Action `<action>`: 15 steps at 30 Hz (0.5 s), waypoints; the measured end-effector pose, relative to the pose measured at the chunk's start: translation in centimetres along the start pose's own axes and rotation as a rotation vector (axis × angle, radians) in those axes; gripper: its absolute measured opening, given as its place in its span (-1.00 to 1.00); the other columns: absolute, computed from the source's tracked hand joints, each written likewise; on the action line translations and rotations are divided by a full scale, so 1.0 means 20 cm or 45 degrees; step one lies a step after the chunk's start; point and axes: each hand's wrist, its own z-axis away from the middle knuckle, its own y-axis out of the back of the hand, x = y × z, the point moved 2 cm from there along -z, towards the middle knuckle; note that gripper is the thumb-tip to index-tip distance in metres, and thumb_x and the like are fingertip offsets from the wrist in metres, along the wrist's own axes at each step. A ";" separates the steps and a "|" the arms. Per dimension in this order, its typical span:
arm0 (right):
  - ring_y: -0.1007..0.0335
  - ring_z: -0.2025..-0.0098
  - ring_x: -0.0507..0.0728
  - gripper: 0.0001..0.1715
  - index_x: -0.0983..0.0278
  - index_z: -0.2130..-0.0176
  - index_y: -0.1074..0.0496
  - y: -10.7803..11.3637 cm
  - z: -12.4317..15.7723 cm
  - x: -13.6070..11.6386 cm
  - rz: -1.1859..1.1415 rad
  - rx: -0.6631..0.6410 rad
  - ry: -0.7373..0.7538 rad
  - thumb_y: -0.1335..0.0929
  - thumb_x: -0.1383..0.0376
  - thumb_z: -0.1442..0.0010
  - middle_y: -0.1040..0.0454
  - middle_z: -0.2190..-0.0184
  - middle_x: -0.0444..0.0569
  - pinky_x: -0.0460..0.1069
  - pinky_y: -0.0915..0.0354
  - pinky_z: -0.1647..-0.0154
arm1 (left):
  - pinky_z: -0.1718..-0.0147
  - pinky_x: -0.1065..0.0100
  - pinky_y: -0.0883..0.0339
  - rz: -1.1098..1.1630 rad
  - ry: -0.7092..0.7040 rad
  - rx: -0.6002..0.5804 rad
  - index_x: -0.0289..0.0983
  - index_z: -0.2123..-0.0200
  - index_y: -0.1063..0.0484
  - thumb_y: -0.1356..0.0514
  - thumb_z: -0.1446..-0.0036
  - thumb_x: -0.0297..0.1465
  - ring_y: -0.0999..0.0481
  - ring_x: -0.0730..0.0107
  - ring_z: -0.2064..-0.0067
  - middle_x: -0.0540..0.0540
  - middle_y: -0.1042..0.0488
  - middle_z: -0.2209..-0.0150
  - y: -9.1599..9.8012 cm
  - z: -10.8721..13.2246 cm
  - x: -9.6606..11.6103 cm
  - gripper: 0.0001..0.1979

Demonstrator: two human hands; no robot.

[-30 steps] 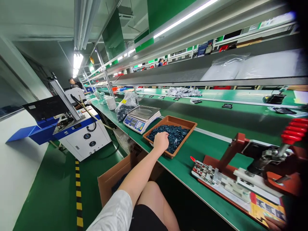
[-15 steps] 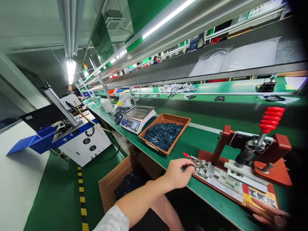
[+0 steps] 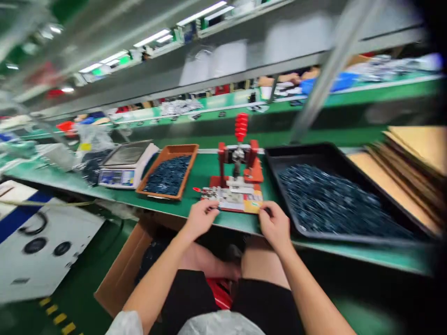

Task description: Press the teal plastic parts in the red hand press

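My left hand [image 3: 201, 217] is closed in a pinch at the left front of a red toggle press [image 3: 238, 160] with a ribbed red handle. A small dark part [image 3: 210, 209] shows between its fingertips; its exact kind is too small to make out. At the right front corner of the press base, beside a yellow label [image 3: 252, 205], my right hand [image 3: 275, 224] is closed too. Another small dark piece [image 3: 267, 211] appears between its thumb and finger, blurred. Metal fixture blocks [image 3: 226, 197] lie along the base between both hands.
An orange-brown tray [image 3: 185, 179] of dark parts stands left of the press, beside a weighing scale [image 3: 118, 177]. To the right are a large black tray [image 3: 284, 195] heaped with dark pieces and stacked cardboard [image 3: 415, 177]. An open carton [image 3: 120, 265] sits below the table edge.
The view has swung right, bringing the black tray and cardboard into sight. My right hand, earlier with fingers extended by the yellow label, is now pinched. My left hand stays by the fixture's left end.
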 end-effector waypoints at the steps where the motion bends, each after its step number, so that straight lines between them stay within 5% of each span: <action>1: -0.43 0.38 0.21 -0.86 0.10 0.40 -0.40 0.00 -0.01 0.00 -0.012 -0.014 -0.007 -0.27 0.18 -0.16 -0.46 0.45 -0.04 0.13 -0.36 0.31 | 0.06 0.05 -0.59 0.009 0.010 -0.015 -0.19 0.12 -0.65 -0.27 -0.12 -0.44 -0.64 0.16 0.17 -0.13 -0.66 0.16 0.02 -0.04 -0.01 -0.74; 9: -0.54 0.36 0.14 -0.64 0.25 0.11 -0.48 -0.05 -0.03 0.09 -0.419 -0.144 -0.163 -0.33 0.05 -0.29 -0.58 0.30 0.02 0.05 -0.49 0.30 | 0.07 0.17 -0.57 -0.081 0.030 -0.102 -0.26 0.01 -0.62 -0.19 -0.23 -0.35 -0.66 0.23 0.19 -0.15 -0.66 0.13 0.07 -0.28 0.06 -0.68; 15: -0.57 0.22 0.19 -0.66 0.22 0.17 -0.54 -0.04 -0.05 0.09 -0.363 -0.088 -0.086 -0.36 0.02 -0.31 -0.61 0.22 0.05 0.11 -0.52 0.13 | -0.11 0.10 -0.43 -0.555 -0.243 -0.225 -0.21 0.30 -0.67 -0.27 -0.18 -0.41 -0.58 0.10 0.02 -0.13 -0.66 0.17 -0.10 -0.39 0.18 -0.86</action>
